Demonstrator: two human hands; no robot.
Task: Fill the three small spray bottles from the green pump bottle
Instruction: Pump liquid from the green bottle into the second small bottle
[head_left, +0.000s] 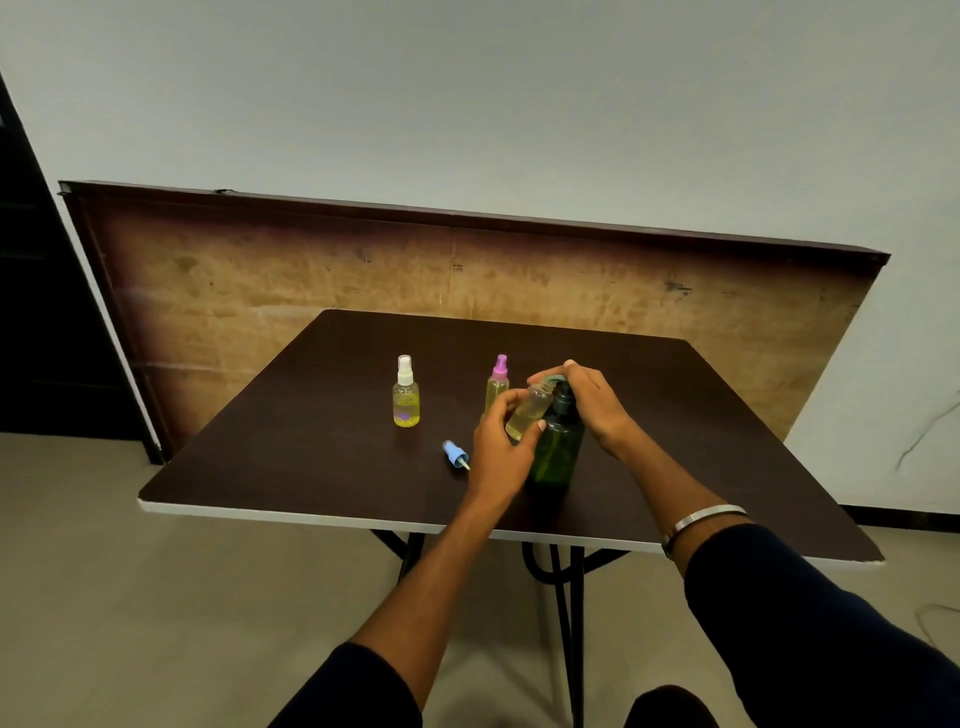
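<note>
— The fingers (511, 402) of the left hand (498, 441) were curled round an open bottle (531, 410), thumb on one side, fingertips on the other. Did you see how it sat?

— Tilted, neck leaning toward the upper right, mouth close under the spout of the green pump bottle (556, 452). A little pale yellow liquid lay in its lower part.

— And the right hand (592, 405)?

— Laid over the pump head, fingers bent down across the top of it. Whether they were pressing hard I could not tell. A metal bangle (701, 517) sat on that forearm, just above a dark sleeve (810, 613).

— Where did the green bottle stand?

— Upright on the dark table (311, 441), a little right of the frame's centre, touching the tilted bottle or very nearly so.

— The other two?

— One with a white sprayer (405, 392) stood alone left of centre, well apart from the hands, mostly full of yellow liquid. One with a pink sprayer (497, 384) stood just behind the left hand, its lower half hidden by the fingers.

— And the loose cap?

— A blue sprayer top (455, 454) lay on its side on the table, just left of the left wrist, its pale tube pointing toward the lower right.

— Behind all that?

— A brown board (260, 275) leaned against the pale wall (467, 104) across the middle of the frame.
</note>
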